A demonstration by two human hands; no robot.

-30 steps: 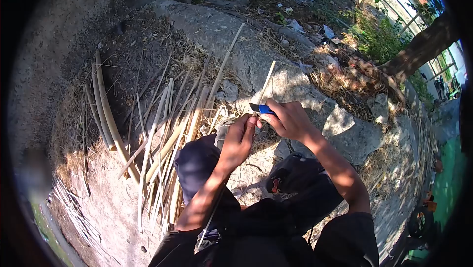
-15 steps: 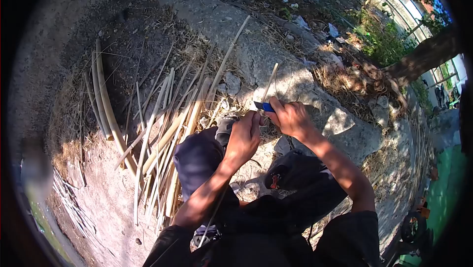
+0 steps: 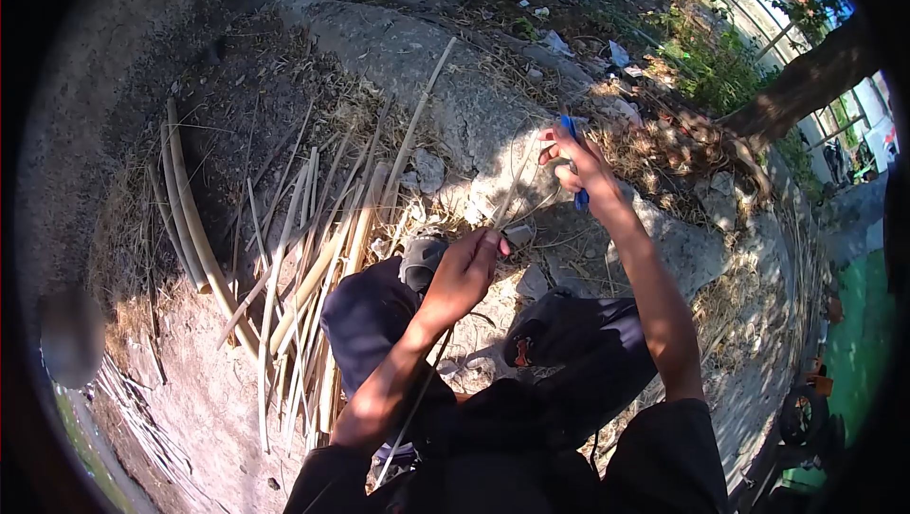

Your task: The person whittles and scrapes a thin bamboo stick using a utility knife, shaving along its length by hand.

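Note:
My left hand (image 3: 463,277) is closed on a thin pale strip (image 3: 517,180), which looks like split bamboo or rattan. The strip runs from below my left forearm, through the fingers and up toward my other hand. Higher and to the right, my right hand (image 3: 578,168) is wrapped round a blue utility knife (image 3: 581,199), held roughly upright against the palm. Its fingertips are close to the strip's upper end; whether they touch it I cannot tell. The knife's blade is not discernible.
A pile of pale split strips and poles (image 3: 313,277) lies on the ground to the left, beside my shoe (image 3: 422,258). A large rock slab (image 3: 379,35) stretches across the front. A tree trunk (image 3: 806,87) leans in at upper right, near dry grass and litter.
My right hand has moved up and away from my left hand, turning the knife from nearly level to upright. My left hand still grips the strip. The view has shifted slightly.

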